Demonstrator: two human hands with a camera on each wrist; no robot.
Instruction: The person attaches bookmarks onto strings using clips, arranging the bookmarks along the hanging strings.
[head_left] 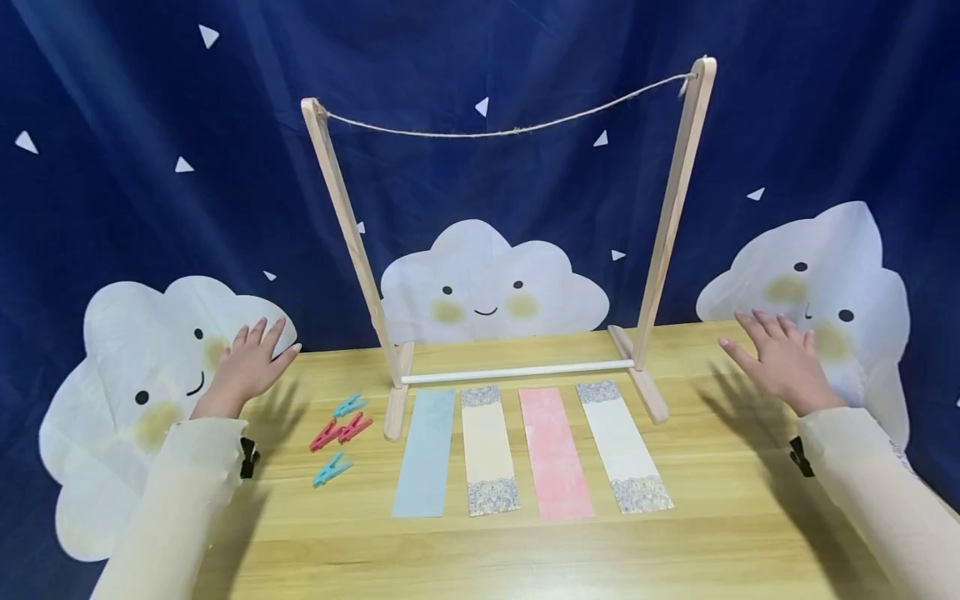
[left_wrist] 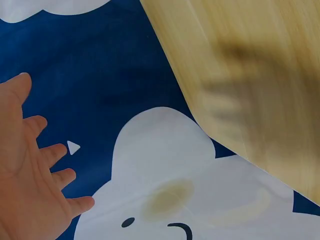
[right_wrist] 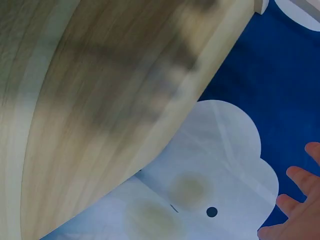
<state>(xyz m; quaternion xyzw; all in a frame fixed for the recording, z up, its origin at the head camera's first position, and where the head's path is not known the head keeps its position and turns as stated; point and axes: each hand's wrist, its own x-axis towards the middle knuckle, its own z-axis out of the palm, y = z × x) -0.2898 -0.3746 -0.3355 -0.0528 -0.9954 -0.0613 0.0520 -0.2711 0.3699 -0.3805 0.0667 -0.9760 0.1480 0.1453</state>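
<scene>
My left hand (head_left: pixel 246 367) is held over the table's left side, fingers spread, holding nothing. Its palm side and fingertips show in the left wrist view. Over the right side hovers my right hand (head_left: pixel 783 365), also spread and holding nothing. Nearest the left hand lie two blue clothespins (head_left: pixel 332 470) and two red clothespins (head_left: pixel 355 427). Side by side in the middle are a light blue strip (head_left: pixel 424 454), a cream strip with patterned ends (head_left: pixel 489 450), a pink strip (head_left: pixel 556 454) and a white strip with patterned ends (head_left: pixel 624 446).
Behind the strips stands a wooden frame (head_left: pixel 675 208) with a sagging string (head_left: pixel 465 135) between its post tops and a white bar (head_left: pixel 517 371) low down. Its feet rest on the wooden table (head_left: pixel 525 562). A dark blue curtain (head_left: pixel 495 183) with smiling clouds hangs behind.
</scene>
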